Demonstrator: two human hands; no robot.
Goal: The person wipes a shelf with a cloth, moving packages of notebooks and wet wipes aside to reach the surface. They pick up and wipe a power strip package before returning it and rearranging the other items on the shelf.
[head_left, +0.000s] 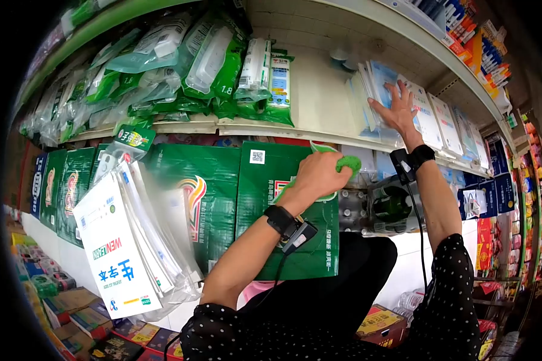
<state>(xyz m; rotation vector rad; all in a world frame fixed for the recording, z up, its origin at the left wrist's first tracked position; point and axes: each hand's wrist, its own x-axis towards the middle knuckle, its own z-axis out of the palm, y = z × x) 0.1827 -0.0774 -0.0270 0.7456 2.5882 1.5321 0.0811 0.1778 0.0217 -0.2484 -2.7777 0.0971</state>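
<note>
My left hand [314, 175] is closed round a green cloth [348, 163], just in front of the shelf edge and above a green carton [289, 234]. Part of the cloth hangs below the fingers. Up on the shelf, my right hand [398, 109] has its fingers spread and lies against a row of thin white notebooks [423, 117]. The notebooks stand leaning, some in clear wrapping. Left of my right hand, a bare stretch of the pale shelf board [320, 99] shows.
Green and clear plastic packets [214, 60] fill the shelf's left part. A bundle of notebooks [117, 253] in plastic leans against the cartons at left. Wrapped bottles [394, 204] stand below the shelf. Pens [494, 63] hang at upper right.
</note>
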